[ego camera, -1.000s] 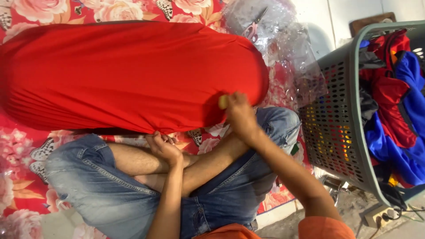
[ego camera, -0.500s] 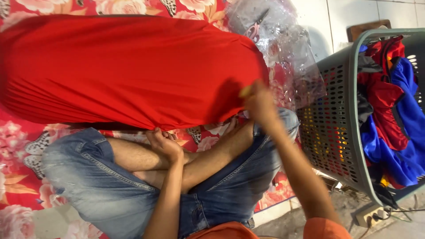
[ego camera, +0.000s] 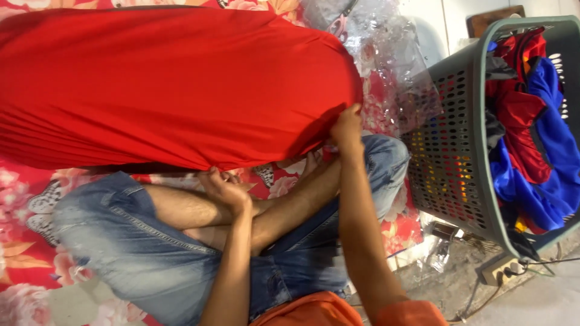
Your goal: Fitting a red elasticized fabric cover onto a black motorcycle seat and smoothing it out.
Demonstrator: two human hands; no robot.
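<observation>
A large red cloth (ego camera: 175, 84) lies spread over a floral mat (ego camera: 24, 199) in front of my crossed legs in blue denim shorts (ego camera: 121, 241). My left hand (ego camera: 223, 187) pinches the cloth's near edge at the middle. My right hand (ego camera: 347, 127) grips the cloth's right corner, close to the grey basket. Whether something small is still in that hand is hidden.
A grey perforated laundry basket (ego camera: 453, 151) with red and blue clothes (ego camera: 544, 151) stands at the right. Crumpled clear plastic (ego camera: 393, 54) with pink-handled scissors (ego camera: 338, 24) lies beyond the cloth. A power strip (ego camera: 501, 268) and cables lie on the floor at lower right.
My right hand slid right along the cloth to its right corner and closed on the edge; the small yellow thing at its fingertips is no longer visible. My left hand stayed put.
</observation>
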